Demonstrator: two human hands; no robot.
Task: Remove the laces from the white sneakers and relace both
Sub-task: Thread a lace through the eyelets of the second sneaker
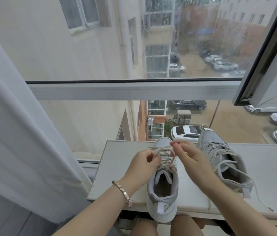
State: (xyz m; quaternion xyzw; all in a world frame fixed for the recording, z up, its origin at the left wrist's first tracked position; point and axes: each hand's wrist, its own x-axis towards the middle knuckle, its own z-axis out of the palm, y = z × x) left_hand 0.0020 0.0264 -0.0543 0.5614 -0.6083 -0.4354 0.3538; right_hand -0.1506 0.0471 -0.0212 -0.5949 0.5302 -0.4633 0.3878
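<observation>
Two white-grey sneakers stand on a pale table [117, 167] by the window. The near sneaker [162, 189] points away from me, its heel hanging over the table's front edge. My left hand [143, 165] pinches its cream lace [164, 153] at the left side of the eyelets. My right hand [190, 155] pinches a loop of the same lace above the tongue. The second sneaker [222, 159] lies to the right, tilted, still laced, with a loose lace end [260, 201] trailing toward the front edge.
A large window [151, 89] with a grey frame runs right behind the table. A white curtain [15, 133] hangs at the left. An open window sash [270, 65] juts in at the upper right. My knees show under the table's front edge.
</observation>
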